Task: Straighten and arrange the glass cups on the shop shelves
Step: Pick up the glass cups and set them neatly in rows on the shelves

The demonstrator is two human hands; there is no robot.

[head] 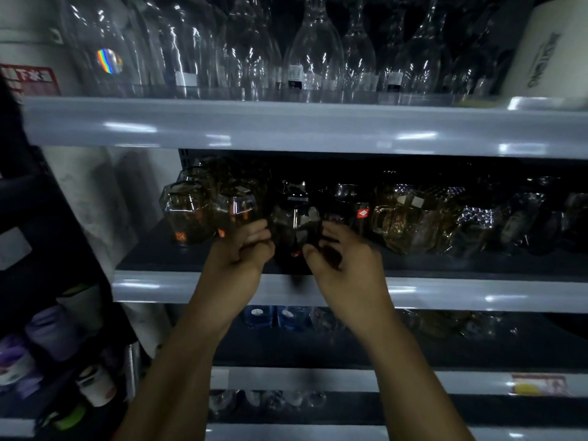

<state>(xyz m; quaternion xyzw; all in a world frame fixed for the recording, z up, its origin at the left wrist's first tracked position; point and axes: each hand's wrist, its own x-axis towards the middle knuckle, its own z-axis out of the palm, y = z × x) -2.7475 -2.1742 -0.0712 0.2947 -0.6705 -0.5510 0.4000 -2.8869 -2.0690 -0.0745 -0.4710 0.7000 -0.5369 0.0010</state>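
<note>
Both hands, left hand (243, 246) and right hand (342, 253), clasp a dark smoky faceted glass cup (294, 229), upright.

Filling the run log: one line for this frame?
stage: arranging | shelf: middle shelf | left hand: on dark glass cup | right hand: on same cup | cup: upright, near front edge

Labels on the glass cups (291, 224) are too blurred to read.

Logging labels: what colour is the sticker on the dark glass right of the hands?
Red-orange with a white diamond: sticker, head view.
</note>
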